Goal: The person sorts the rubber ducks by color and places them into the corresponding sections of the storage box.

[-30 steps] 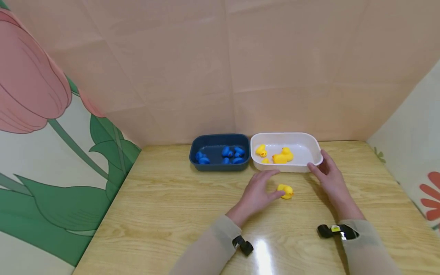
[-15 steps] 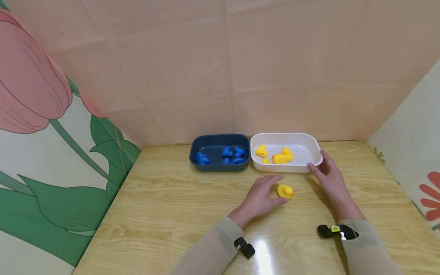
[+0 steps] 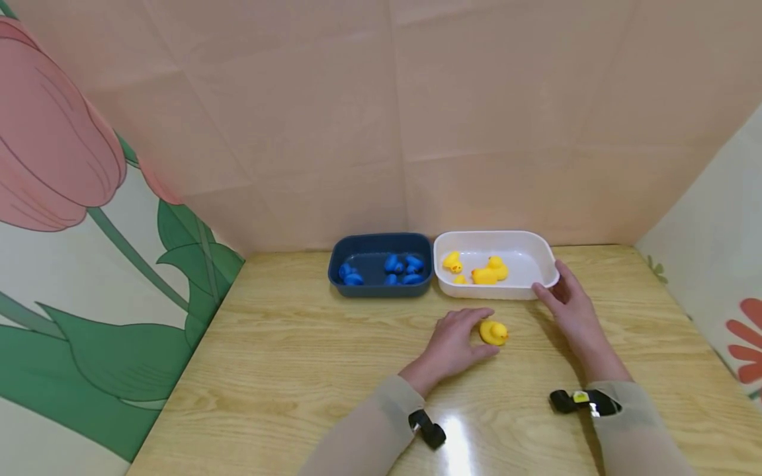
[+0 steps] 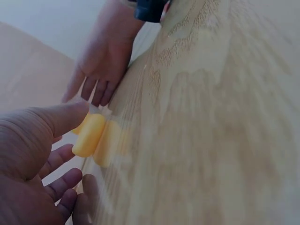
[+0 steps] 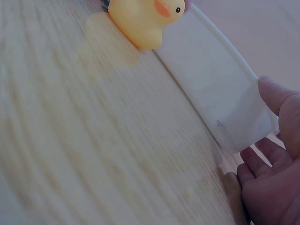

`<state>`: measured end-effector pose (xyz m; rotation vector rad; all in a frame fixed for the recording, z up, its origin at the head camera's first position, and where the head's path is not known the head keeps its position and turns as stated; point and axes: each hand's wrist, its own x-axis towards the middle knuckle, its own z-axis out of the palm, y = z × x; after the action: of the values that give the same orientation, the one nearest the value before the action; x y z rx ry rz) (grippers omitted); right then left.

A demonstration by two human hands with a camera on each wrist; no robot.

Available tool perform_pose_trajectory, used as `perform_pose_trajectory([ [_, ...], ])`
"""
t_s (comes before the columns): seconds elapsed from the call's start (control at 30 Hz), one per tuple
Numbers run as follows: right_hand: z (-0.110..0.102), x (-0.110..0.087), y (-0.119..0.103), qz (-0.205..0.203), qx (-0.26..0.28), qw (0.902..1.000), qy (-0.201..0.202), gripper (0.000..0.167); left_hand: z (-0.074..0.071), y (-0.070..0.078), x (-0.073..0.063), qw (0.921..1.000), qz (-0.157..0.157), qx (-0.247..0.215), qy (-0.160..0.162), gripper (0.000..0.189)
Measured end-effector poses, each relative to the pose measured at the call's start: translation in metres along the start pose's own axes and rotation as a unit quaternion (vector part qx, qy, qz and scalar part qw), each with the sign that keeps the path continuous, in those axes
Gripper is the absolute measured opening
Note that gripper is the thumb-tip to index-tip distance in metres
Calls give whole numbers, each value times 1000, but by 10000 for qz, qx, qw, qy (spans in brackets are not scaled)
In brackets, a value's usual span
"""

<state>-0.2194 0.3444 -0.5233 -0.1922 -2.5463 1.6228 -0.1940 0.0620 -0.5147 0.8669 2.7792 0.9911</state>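
Observation:
A yellow rubber duck (image 3: 494,332) sits upright on the wooden table in front of the white bin (image 3: 506,291). My left hand (image 3: 455,340) is beside it, thumb on the near side and fingers on the far side, with space around the duck in the head view. In the left wrist view, the thumb partly covers the duck (image 4: 90,136). My right hand (image 3: 573,311) holds the white bin's front right corner, with the thumb at the rim and the fingers around the end wall. Several yellow ducks (image 3: 485,275) lie inside that bin.
Left of the white bin, nearly touching it, stands a dark blue bin (image 3: 381,289) holding several small blue ducks (image 3: 353,279). A pinkish cloth (image 3: 297,132) hangs behind the table (image 3: 268,370). Flower-printed panels (image 3: 89,370) flank both sides.
My left hand has shifted slightly right and toward me, and its thumb no longer covers part of the duck. The duck, both bins and my right hand stay in place.

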Motion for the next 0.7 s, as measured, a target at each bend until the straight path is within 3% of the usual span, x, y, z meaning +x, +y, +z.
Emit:
perform_pose_trajectory([
  [0.33, 0, 1, 1, -34, 29, 10000, 29, 96, 5, -1, 4, 9993, 64, 353, 98, 67],
  [0.7, -1, 1, 3, -44, 4, 10000, 19, 98, 6, -1, 5, 9990, 13, 413, 150, 61],
])
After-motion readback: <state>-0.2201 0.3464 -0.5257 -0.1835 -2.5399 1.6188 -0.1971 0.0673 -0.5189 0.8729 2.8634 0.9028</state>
